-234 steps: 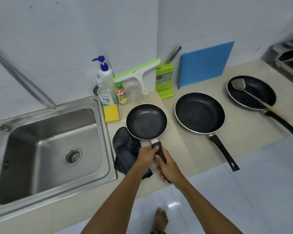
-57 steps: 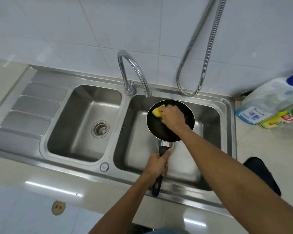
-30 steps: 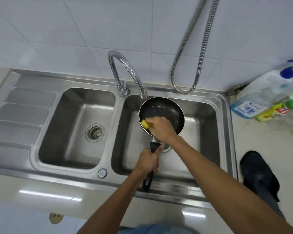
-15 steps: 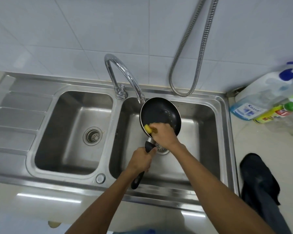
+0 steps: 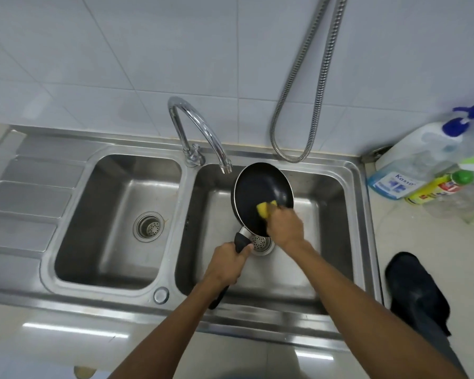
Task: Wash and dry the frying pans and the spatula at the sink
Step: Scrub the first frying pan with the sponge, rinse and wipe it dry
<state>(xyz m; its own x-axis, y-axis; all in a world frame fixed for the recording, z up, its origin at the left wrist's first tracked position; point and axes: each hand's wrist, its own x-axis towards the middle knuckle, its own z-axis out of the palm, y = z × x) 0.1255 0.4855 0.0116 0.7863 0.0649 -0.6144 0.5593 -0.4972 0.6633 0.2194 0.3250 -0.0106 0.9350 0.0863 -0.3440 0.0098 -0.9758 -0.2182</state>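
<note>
Head view shows your left hand [image 5: 229,265] closed around the handle of the small frying pan [image 5: 260,196], holding it tilted over the right basin of the sink [image 5: 359,214], while your right hand [image 5: 285,224] presses a yellow sponge [image 5: 266,209] against the pan's lower inside. With the pan tilted and likely slick with soap, hard scrubbing could twist the handle in your grip, so the pan drops onto the drain [image 5: 260,243]. The rim sits just beside the faucet [image 5: 200,132] spout and could knock it.
</note>
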